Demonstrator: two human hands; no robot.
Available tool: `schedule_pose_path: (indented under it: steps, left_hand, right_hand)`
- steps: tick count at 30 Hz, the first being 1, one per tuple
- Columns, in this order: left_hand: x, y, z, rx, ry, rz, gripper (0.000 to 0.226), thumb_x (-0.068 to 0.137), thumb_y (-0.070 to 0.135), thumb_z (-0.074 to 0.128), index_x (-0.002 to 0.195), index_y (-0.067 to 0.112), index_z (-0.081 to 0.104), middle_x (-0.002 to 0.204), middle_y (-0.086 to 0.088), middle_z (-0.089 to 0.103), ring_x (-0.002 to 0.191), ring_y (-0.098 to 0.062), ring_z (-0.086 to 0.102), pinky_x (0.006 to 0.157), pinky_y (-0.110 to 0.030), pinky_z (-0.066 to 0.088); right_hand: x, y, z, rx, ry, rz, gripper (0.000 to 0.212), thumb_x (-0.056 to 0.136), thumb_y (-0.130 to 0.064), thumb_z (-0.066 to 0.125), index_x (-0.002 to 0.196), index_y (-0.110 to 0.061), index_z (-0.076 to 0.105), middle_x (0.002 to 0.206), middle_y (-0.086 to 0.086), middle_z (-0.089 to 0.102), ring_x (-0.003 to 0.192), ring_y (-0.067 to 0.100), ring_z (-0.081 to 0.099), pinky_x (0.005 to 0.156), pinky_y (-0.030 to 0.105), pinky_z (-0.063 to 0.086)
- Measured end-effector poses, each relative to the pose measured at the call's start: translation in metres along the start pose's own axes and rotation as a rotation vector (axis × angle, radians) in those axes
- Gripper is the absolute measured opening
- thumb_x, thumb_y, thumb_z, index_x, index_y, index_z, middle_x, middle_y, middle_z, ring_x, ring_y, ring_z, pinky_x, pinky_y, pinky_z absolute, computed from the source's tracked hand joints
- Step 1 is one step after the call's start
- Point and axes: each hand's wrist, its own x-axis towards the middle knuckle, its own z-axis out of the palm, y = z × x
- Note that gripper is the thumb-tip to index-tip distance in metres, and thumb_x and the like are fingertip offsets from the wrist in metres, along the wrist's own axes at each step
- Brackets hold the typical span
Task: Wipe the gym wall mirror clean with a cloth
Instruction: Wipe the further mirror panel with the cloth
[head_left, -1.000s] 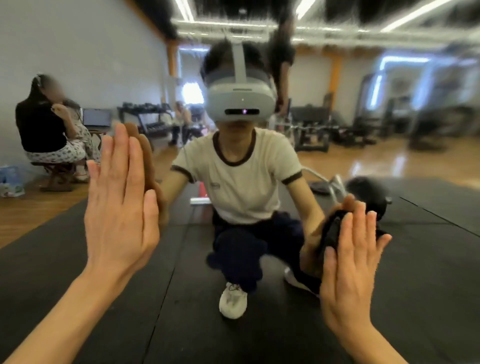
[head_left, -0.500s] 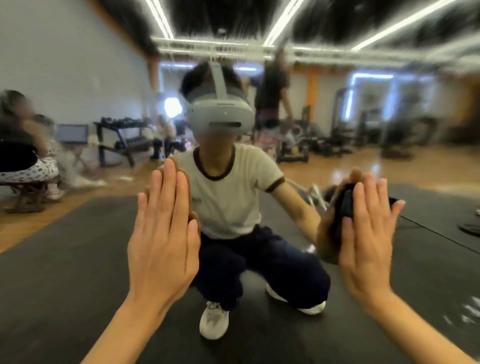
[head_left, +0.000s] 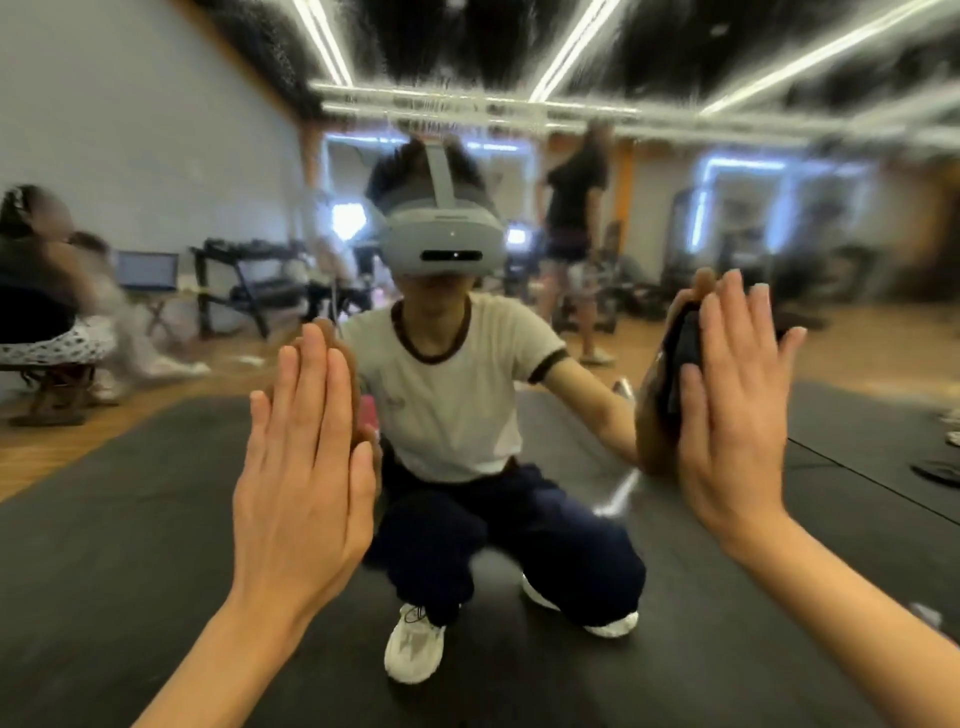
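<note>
Up close, the mirror (head_left: 156, 519) fills the whole view, and both hands lie flat against its glass. At about 8 o'clock from the middle of the view, the left hand (head_left: 306, 467) has its palm on the mirror, fingers straight and held together, thumb alongside, holding nothing; its own reflection shows just behind it as a darker edge. At about 3 o'clock the right hand (head_left: 727, 415) presses a dark cloth (head_left: 683, 358) against the glass, fingers straight and slightly spread, so the cloth is pinned under the palm rather than gripped by curled fingers. Only a bunched strip of the cloth shows, at the hand's 9 o'clock side, between the hand and its reflection.

Between the two hands, the mirror shows the person crouched low, wearing a grey headset (head_left: 447, 244), a white T-shirt (head_left: 447, 400) with dark trim, dark trousers and white sneakers (head_left: 413, 644), on a black floor mat (head_left: 130, 597). Towards 10 o'clock in the reflection, seated people (head_left: 41, 291) are beside a grey wall, with a laptop (head_left: 147, 270) and a dumbbell rack (head_left: 244, 280) nearby. Around 1 o'clock, a standing person (head_left: 574, 218) in dark clothes is blurred. Long ceiling lights (head_left: 576, 47) run across the top, at 12 o'clock
</note>
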Motion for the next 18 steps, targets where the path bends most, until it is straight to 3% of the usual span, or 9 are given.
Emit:
schedule_pose_path:
  steps: [3,6,8,10,14,16,18]
  left_hand:
    - [0.008,0.028,0.01,-0.036,0.01,0.031,0.063,0.101,0.017,0.031,0.157,-0.002,0.012,0.167,-0.012,0.004,0.156,-0.02,-0.003,0.127,-0.034,-0.003]
    - [0.017,0.051,0.024,-0.089,0.043,-0.001,0.064,0.1,0.015,0.034,0.157,-0.002,0.011,0.166,-0.011,0.009,0.156,-0.018,-0.002,0.126,-0.032,-0.003]
    - [0.019,0.053,0.03,-0.063,0.055,-0.012,0.065,0.1,0.016,0.034,0.157,-0.001,0.009,0.166,-0.012,0.008,0.156,-0.019,-0.002,0.127,-0.032,-0.003]
    - [0.017,0.051,0.031,-0.026,0.05,0.013,0.064,0.1,0.016,0.033,0.157,-0.001,0.009,0.166,-0.015,0.008,0.156,-0.021,-0.001,0.127,-0.033,-0.002]
    - [0.017,0.051,0.031,-0.006,0.039,0.02,0.064,0.1,0.016,0.032,0.157,-0.001,0.01,0.166,-0.015,0.007,0.156,-0.022,-0.001,0.127,-0.034,-0.002]
    - [0.017,0.051,0.031,0.008,0.04,0.021,0.063,0.101,0.016,0.032,0.158,-0.001,0.009,0.166,-0.014,0.005,0.157,-0.022,-0.001,0.127,-0.035,0.0]
    - [0.016,0.05,0.032,0.024,0.044,0.022,0.063,0.101,0.016,0.032,0.157,-0.001,0.01,0.166,-0.014,0.004,0.157,-0.023,0.0,0.127,-0.036,0.0]
  right_hand:
    - [0.021,-0.066,0.03,0.028,0.056,-0.069,0.057,0.095,0.003,0.053,0.15,0.003,0.035,0.157,0.023,0.034,0.15,0.03,0.019,0.124,0.043,-0.002]
    - [0.05,-0.12,0.048,0.098,-0.003,-0.368,0.049,0.101,-0.007,0.051,0.149,-0.001,0.042,0.156,0.017,0.04,0.148,0.03,0.029,0.125,0.043,0.006]
    - [0.06,-0.1,0.041,0.064,-0.013,-0.473,0.049,0.101,-0.007,0.053,0.149,-0.002,0.042,0.156,0.015,0.04,0.148,0.029,0.029,0.124,0.041,0.006]
    - [0.062,-0.053,0.023,0.021,0.0,-0.388,0.052,0.098,-0.004,0.056,0.148,-0.001,0.042,0.155,0.018,0.04,0.148,0.029,0.026,0.124,0.038,0.002]
    - [0.049,0.045,-0.018,0.005,0.059,0.07,0.05,0.106,-0.016,0.032,0.153,0.001,0.031,0.161,0.023,0.027,0.15,0.033,0.016,0.123,0.03,-0.01]
    - [0.043,0.049,-0.016,0.033,0.136,0.236,0.051,0.106,-0.017,0.029,0.153,0.004,0.03,0.161,0.026,0.024,0.15,0.036,0.014,0.122,0.039,-0.007]
    - [0.039,0.01,0.003,0.047,0.193,0.268,0.051,0.104,-0.012,0.031,0.152,0.004,0.031,0.161,0.026,0.025,0.15,0.038,0.016,0.122,0.044,-0.006]
